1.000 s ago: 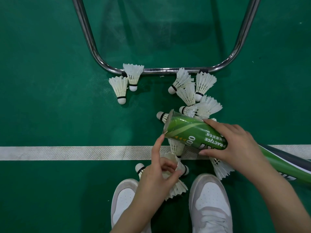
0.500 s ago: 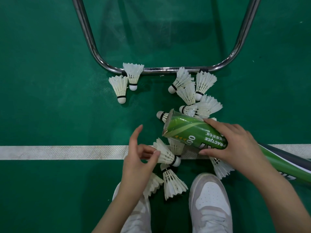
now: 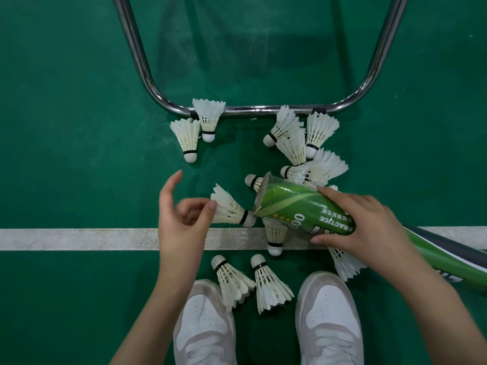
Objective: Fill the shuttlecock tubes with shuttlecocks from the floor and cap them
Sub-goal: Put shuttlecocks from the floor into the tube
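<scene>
Green tube (image 3: 303, 209) tilted low in the right hand (image 3: 361, 222), clamped around it; left hand (image 3: 181, 219) pinches a shuttlecock (image 3: 229, 209), cork-first toward the mouth for loading.

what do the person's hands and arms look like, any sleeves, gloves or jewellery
Both forearms are bare as far as the picture shows, with no sleeves in view. The left hand and right hand wear no gloves, and no rings, watch or bracelets show. Fingernails are short and unpainted.
</scene>
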The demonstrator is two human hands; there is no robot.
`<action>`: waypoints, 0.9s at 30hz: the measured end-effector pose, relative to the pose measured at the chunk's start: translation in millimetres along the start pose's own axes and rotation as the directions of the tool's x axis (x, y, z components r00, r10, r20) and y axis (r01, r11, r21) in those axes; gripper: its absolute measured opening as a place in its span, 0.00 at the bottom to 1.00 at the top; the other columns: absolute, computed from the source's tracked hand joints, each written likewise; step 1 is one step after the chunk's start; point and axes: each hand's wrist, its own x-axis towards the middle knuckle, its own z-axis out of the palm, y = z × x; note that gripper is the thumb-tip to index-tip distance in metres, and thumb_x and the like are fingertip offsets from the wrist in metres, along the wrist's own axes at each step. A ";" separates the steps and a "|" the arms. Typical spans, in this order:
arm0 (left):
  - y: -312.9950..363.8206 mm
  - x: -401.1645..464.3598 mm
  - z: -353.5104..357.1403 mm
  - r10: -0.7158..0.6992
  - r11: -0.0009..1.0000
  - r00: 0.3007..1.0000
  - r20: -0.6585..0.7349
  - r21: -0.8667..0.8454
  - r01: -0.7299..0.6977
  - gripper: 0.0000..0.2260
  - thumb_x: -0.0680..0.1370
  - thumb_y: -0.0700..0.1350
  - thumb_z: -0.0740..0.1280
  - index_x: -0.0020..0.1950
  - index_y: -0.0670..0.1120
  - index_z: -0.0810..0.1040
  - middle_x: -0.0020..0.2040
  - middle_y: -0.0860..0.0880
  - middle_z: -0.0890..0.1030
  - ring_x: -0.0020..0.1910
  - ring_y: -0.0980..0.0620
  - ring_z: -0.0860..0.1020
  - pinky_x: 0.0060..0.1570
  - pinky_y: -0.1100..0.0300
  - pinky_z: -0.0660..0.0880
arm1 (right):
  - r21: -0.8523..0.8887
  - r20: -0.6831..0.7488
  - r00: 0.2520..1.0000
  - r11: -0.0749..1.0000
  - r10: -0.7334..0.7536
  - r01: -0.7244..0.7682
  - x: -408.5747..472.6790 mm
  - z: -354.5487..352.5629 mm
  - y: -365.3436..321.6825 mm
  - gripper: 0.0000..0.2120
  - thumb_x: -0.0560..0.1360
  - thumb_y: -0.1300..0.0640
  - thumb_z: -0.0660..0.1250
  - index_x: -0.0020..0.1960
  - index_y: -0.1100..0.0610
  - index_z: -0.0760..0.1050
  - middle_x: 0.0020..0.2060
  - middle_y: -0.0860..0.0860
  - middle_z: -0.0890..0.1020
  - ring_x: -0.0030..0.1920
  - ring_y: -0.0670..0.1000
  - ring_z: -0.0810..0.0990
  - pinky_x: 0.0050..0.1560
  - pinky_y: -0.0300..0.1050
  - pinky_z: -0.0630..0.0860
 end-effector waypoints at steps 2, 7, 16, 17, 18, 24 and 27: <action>1.0 1.7 -1.8 0.016 1.000 1.000 -0.015 -0.005 -0.016 0.27 0.76 0.37 0.68 0.71 0.53 0.63 0.39 0.51 0.82 0.43 0.59 0.80 0.47 0.71 0.74 | 0.003 0.002 1.000 1.000 -0.003 0.003 0.0 -0.4 0.1 0.43 0.55 0.27 0.56 0.69 0.37 0.58 0.61 0.45 0.74 0.58 0.50 0.68 0.55 0.49 0.64; 4.1 4.1 -5.9 0.015 0.998 0.997 -0.069 -0.062 -0.019 0.26 0.76 0.38 0.68 0.71 0.52 0.64 0.40 0.52 0.80 0.42 0.61 0.79 0.48 0.72 0.74 | 0.009 0.019 1.000 1.000 -0.009 0.009 -1.0 0.4 -0.2 0.42 0.57 0.29 0.63 0.69 0.37 0.59 0.61 0.44 0.74 0.59 0.49 0.68 0.56 0.49 0.64; 4.1 1.8 1.9 -0.090 0.987 0.996 -0.026 -0.133 0.086 0.27 0.75 0.42 0.68 0.72 0.54 0.63 0.41 0.54 0.82 0.43 0.61 0.79 0.61 0.55 0.71 | 0.013 0.002 1.000 1.000 -0.027 0.027 -1.4 2.2 -2.1 0.43 0.55 0.26 0.56 0.69 0.38 0.60 0.60 0.45 0.75 0.57 0.51 0.69 0.54 0.49 0.64; 4.0 0.8 3.4 -0.090 0.986 0.996 -0.014 -0.140 0.087 0.27 0.75 0.42 0.68 0.71 0.54 0.63 0.41 0.53 0.81 0.43 0.61 0.79 0.59 0.56 0.71 | 0.011 0.000 1.000 0.999 -0.031 0.031 -1.5 2.7 -2.4 0.43 0.55 0.26 0.56 0.69 0.39 0.61 0.60 0.45 0.75 0.57 0.51 0.69 0.54 0.49 0.64; 3.8 0.1 4.9 -0.090 0.985 0.996 -0.003 -0.148 0.089 0.27 0.75 0.41 0.68 0.71 0.55 0.63 0.41 0.52 0.81 0.42 0.61 0.79 0.58 0.57 0.71 | 0.007 -0.001 0.999 0.999 -0.036 0.036 -1.6 3.2 -3.0 0.43 0.55 0.26 0.56 0.69 0.39 0.61 0.60 0.45 0.75 0.57 0.51 0.69 0.54 0.49 0.64; 2.0 -5.4 11.9 -0.082 0.983 0.995 0.055 -0.161 0.089 0.27 0.76 0.39 0.67 0.71 0.55 0.63 0.40 0.53 0.79 0.40 0.63 0.78 0.45 0.70 0.75 | -0.007 0.003 0.999 0.999 -0.047 0.047 -1.6 4.6 -6.3 0.42 0.56 0.28 0.58 0.69 0.39 0.61 0.60 0.44 0.75 0.57 0.51 0.70 0.53 0.48 0.64; 2.4 -7.2 15.8 -0.069 0.985 0.994 0.084 -0.150 0.081 0.27 0.75 0.39 0.67 0.71 0.55 0.63 0.40 0.52 0.78 0.40 0.63 0.78 0.45 0.71 0.75 | -0.002 -0.006 0.999 0.999 -0.053 0.053 -2.1 5.5 -7.1 0.42 0.56 0.28 0.58 0.69 0.40 0.62 0.59 0.45 0.76 0.57 0.52 0.71 0.53 0.50 0.65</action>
